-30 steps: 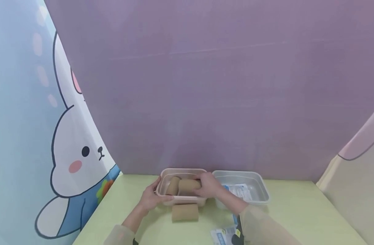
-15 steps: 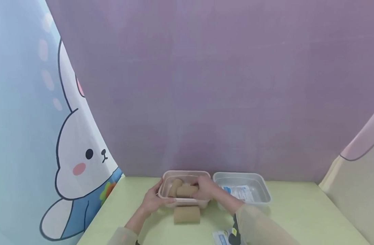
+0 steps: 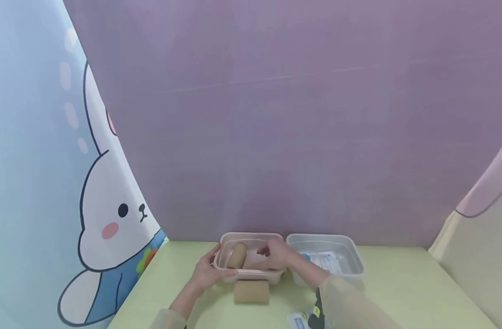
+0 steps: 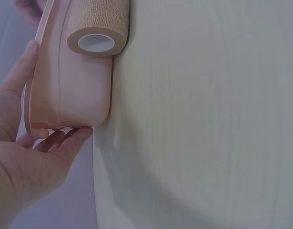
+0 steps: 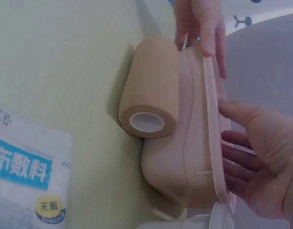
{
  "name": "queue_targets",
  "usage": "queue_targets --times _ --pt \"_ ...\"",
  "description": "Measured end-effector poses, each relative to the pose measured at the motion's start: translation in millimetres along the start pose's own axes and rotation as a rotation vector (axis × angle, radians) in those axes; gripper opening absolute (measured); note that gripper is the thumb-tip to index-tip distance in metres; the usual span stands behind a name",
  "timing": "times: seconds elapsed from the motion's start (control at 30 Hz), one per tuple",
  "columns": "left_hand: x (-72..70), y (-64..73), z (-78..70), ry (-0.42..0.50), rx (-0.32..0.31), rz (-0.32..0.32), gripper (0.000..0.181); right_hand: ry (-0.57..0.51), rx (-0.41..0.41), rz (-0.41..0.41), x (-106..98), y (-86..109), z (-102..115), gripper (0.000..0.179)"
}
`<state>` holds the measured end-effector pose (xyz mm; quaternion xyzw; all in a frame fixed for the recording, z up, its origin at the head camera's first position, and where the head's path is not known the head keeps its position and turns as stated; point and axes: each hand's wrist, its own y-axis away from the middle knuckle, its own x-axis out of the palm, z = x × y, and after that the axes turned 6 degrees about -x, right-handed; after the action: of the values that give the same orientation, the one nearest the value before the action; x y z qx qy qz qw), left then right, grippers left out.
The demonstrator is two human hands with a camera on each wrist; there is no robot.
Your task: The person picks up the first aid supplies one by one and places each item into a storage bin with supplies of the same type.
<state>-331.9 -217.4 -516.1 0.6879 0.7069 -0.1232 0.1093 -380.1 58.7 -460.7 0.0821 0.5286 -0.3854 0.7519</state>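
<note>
At the left end of the pink plastic container [image 3: 251, 275], my left hand [image 3: 206, 273] grips the rim, thumb along the front edge and fingers underneath the end wall. My right hand [image 3: 275, 254] reaches over the container's right side, its fingers loosely bent inside with no roll visible between them. One tan bandage roll [image 3: 237, 256] lies slantwise inside at the left. Another bandage roll [image 5: 151, 78], crinkled and with a white core, lies on the table against the container's front wall. That wall hides part of the container's inside in both wrist views.
A whitish plastic container [image 3: 354, 260] stands close to the right, with a blue-and-white packet [image 3: 327, 261] inside. Another dressing packet [image 5: 29, 171] lies on the pale green table [image 3: 399, 288], partly under my right sleeve. A mauve backdrop [image 3: 317, 137] rises behind.
The roll at my right hand went lower in the container and is now out of sight; that hand's fingers have loosened. My left hand keeps its grip. The head view has shifted slightly.
</note>
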Motion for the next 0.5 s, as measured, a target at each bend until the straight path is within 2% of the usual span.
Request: queue_targets --times 0.23,0.33,0.5 --pt "-1.7 -8.5 -4.7 0.009 0.026 -0.015 0.117 -0.091 0.043 -0.192 -16 10.8 5 0.044" --pt "0.1 -9.4 -5.5 0.000 0.029 -0.011 0.117 -0.115 0.073 -0.244 -22 27.3 8 0.045" --pt "6.2 -5.4 3.0 -0.005 0.001 0.000 0.117 -0.118 0.086 -0.270 -22 63.5 18 0.049"
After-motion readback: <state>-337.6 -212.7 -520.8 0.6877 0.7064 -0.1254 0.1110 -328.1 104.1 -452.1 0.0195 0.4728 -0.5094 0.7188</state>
